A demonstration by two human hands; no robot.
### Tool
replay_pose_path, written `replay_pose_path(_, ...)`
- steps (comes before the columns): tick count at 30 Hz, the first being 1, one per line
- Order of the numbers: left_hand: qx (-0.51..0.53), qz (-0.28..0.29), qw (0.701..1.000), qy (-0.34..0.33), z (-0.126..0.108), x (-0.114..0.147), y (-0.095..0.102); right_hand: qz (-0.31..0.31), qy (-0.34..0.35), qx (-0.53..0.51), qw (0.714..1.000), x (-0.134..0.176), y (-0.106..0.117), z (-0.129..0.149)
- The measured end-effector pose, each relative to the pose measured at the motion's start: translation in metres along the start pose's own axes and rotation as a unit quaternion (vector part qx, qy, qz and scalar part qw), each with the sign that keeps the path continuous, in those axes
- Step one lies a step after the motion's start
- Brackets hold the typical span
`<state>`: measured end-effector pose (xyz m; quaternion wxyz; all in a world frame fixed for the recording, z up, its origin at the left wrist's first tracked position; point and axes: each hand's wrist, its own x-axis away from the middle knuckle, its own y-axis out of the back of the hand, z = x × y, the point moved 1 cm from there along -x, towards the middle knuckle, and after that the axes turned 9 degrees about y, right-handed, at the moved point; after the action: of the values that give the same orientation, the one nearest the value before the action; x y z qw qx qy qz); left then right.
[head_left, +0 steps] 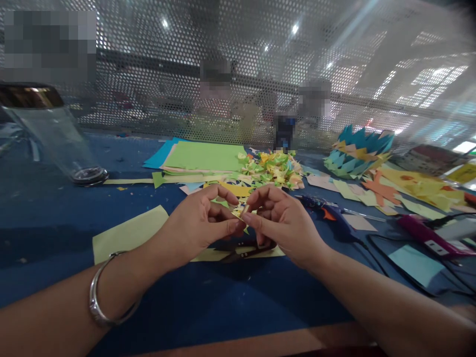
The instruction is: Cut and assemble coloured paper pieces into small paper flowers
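Note:
My left hand [203,218] and my right hand [280,220] meet in the middle of the view, each closed in a pinch. Between their fingertips is a small pale yellow paper piece [240,212], partly hidden by the fingers. Under the hands lies a pair of dark thread snips [245,252], on top of a pale yellow paper strip [208,255]. A larger pale yellow sheet [132,233] lies by my left forearm. Just beyond the fingers rises a heap of small folded paper pieces [273,168] in green, yellow and peach.
A stack of coloured paper [208,156] lies at the back. On the left stands a glass bottle [55,134]. To the right are a blue glue gun [334,215], a purple power strip [433,238], cables, paper scraps and a spiky paper ring [359,151]. A perforated screen [167,99] stands behind.

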<state>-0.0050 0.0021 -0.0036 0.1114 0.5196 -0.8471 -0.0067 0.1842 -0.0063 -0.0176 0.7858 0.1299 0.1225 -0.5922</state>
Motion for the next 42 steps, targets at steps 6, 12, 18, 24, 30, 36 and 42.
replay_pose_path(6, -0.002, -0.004, 1.0, -0.002, 0.002, -0.001, 0.0, -0.002, 0.003, 0.002, 1.0, 0.0, 0.0, 0.0)
replay_pose_path(12, -0.011, -0.008, 1.0, -0.003, 0.001, -0.001, 0.0, -0.007, 0.009, 0.012, 1.0, -0.001, 0.0, 0.0)
replay_pose_path(18, -0.031, -0.01, 0.999, -0.012, -0.001, 0.001, 0.0, -0.011, 0.005, -0.001, 1.0, -0.001, -0.001, 0.002)
replay_pose_path(24, -0.031, -0.003, 0.999, -0.015, -0.003, 0.002, -0.002, -0.017, 0.006, -0.004, 1.0, -0.001, 0.0, 0.003)
replay_pose_path(30, -0.047, 0.004, 0.999, -0.023, -0.004, 0.003, -0.002, -0.018, 0.014, -0.009, 1.0, -0.001, 0.001, 0.002)
replay_pose_path(36, 0.036, 0.031, 0.999, 0.024, -0.005, 0.005, -0.001, -0.04, 0.033, -0.007, 0.999, -0.001, 0.004, 0.004)
replay_pose_path(42, 0.229, 0.102, 0.964, 0.091, -0.01, 0.007, -0.002, -0.032, 0.019, -0.049, 0.998, 0.0, 0.005, 0.006)
